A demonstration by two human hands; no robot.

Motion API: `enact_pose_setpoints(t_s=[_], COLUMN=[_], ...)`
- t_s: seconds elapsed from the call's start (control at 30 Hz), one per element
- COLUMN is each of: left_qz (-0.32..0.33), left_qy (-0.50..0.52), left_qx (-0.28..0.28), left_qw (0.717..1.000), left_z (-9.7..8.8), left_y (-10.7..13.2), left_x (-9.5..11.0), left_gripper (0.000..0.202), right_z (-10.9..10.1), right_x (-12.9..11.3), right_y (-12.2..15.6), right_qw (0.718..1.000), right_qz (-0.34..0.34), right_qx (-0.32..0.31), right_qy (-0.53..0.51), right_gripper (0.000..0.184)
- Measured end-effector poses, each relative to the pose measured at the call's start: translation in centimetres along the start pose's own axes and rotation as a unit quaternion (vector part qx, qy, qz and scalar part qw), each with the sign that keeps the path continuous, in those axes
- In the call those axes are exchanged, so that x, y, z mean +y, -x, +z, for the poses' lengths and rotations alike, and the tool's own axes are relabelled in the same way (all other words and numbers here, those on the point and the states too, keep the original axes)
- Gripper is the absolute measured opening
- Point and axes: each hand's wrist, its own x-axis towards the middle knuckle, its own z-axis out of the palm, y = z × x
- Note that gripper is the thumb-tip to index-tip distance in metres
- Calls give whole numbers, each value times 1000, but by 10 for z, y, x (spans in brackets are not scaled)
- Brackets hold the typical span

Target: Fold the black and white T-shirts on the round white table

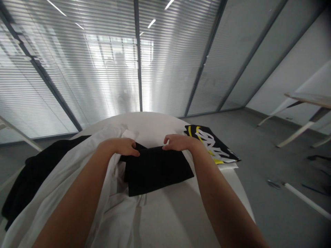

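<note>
Your left hand [122, 146] and right hand [180, 142] pinch black cloth [158, 169] between fingers [134, 153] at its far edge; uneven pull could skew it or drag white cloth [64, 168] left of it.

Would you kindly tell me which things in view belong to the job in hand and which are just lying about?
Job in hand:
black cloth, held by left hand and right hand

Apparently lying about:
white cloth
dark cloth, far left
printed cloth, right side
</note>
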Motion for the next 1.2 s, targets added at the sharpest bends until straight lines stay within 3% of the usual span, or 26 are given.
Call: enact_pose_setpoints(t_s=[0.1,0.2,0.63,0.77,0.9,0.97,1.07,1.2], left_qz=[43,69,103,97,70,58,95,100], left_qy=[34,39,119,113,46,-3,-37,-66], left_qx=[-56,-76,-71,18,213,285,302,247], left_qw=[997,994,985,989,973,957,948,962], left_z=[2,3,10,10,12,16,29,63], left_y=[-3,-7,-20,-24,-34,-39,-43,-52], left_x=[0,-5,-31,-32,-29,-21,-2,17], left_gripper=[39,40,34,33,38,43,50,59], right_z=[5,9,14,14,16,18,26,49], right_x=[7,8,11,11,14,14,11,6], right_y=[-6,-11,-21,-23,-29,-32,-37,-48], right_qw=[999,997,996,995,985,973,964,978], right_qz=[-28,-73,-83,-80,-19,8,9,11], right_qx=[17,-17,-7,60,171,227,263,201], right_qy=[15,17,20,18,28,38,43,54], right_gripper=[57,65,39,35,30,31,41,55])
